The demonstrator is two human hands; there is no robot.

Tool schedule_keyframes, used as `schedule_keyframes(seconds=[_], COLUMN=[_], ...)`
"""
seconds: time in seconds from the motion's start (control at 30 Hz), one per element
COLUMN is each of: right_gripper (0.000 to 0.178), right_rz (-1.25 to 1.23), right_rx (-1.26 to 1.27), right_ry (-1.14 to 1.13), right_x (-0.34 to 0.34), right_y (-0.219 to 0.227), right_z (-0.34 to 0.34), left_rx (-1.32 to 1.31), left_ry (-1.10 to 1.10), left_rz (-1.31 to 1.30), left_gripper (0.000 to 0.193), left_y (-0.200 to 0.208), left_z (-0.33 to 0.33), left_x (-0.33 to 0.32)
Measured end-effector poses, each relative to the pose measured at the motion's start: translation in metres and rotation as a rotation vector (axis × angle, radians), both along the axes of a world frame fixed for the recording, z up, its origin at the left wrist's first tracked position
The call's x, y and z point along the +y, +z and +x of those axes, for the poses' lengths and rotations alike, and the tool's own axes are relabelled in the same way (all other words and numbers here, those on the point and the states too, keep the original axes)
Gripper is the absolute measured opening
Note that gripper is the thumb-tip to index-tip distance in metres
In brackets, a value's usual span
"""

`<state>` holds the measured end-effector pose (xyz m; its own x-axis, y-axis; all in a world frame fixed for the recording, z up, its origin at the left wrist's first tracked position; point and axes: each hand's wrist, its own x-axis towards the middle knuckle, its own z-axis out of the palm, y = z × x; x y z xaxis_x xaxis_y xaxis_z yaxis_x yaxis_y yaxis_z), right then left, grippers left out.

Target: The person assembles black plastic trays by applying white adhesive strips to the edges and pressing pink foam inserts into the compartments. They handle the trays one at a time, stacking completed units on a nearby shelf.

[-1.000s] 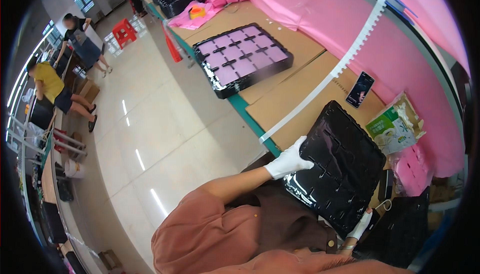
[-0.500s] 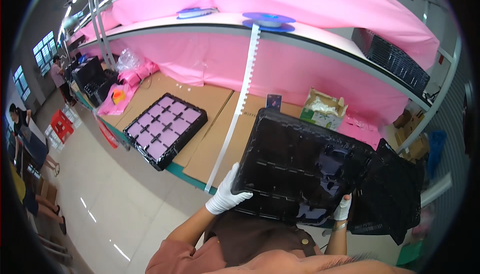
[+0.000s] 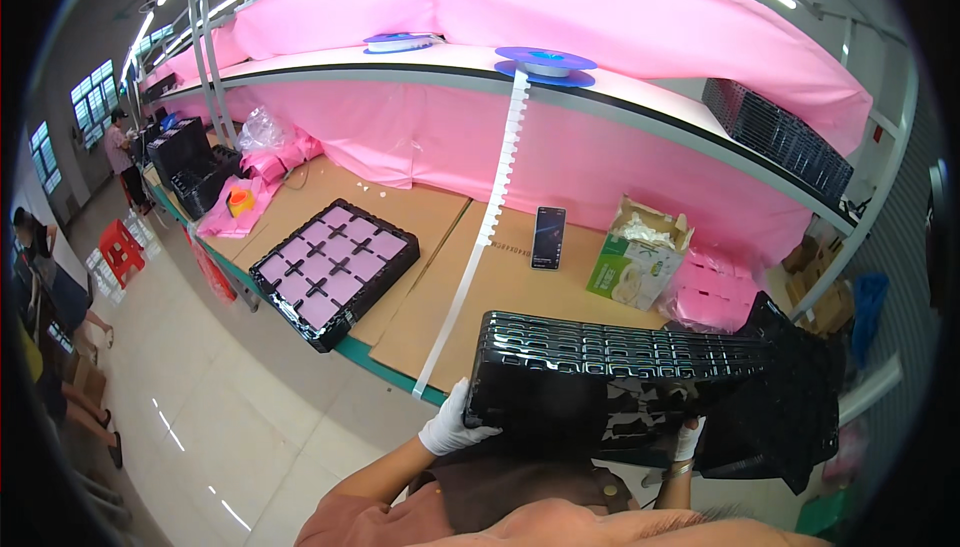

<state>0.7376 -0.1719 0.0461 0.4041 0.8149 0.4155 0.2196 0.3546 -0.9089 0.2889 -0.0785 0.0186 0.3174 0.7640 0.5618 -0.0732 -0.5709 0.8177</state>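
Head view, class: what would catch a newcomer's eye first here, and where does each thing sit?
The black plastic tray stands out first, low in the middle, held level between the gloved left hand and right hand. Behind it, pink sheeting drapes the whole workbench back and shelf. A white strip runs down from a blue reel on the shelf to the bench's front edge, beside a second tray with pink compartments on the left.

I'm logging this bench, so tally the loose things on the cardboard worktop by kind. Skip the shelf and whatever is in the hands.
Black compartment tray with pink inserts: 1
Dark phone: 1
Open green and white carton: 1
White perforated strip: 1
Total: 4
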Motion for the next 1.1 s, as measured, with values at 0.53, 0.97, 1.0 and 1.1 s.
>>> schedule_keyframes(seconds=[0.53,0.97,1.0,1.1], right_gripper=[0.064,0.12,0.12,0.118], right_rz=[-0.06,-0.014,-0.013,-0.019], right_rx=[-0.068,-0.253,-0.241,-0.221], right_ry=[-0.089,0.227,0.238,0.238], right_x=[-0.014,-0.003,-0.002,0.003], right_y=[0.01,0.105,0.107,0.106], right_z=[-0.021,-0.062,-0.064,-0.065], left_rx=[0.061,-0.163,-0.17,-0.186], left_ry=[-0.009,0.208,0.215,0.218], left_rz=[-0.26,-0.106,-0.109,-0.065], left_gripper=[0.084,0.091,0.091,0.088], left_y=[-0.059,-0.028,-0.033,-0.03], left_z=[-0.032,-0.012,-0.014,-0.019], left_x=[-0.006,0.0,0.001,-0.002])
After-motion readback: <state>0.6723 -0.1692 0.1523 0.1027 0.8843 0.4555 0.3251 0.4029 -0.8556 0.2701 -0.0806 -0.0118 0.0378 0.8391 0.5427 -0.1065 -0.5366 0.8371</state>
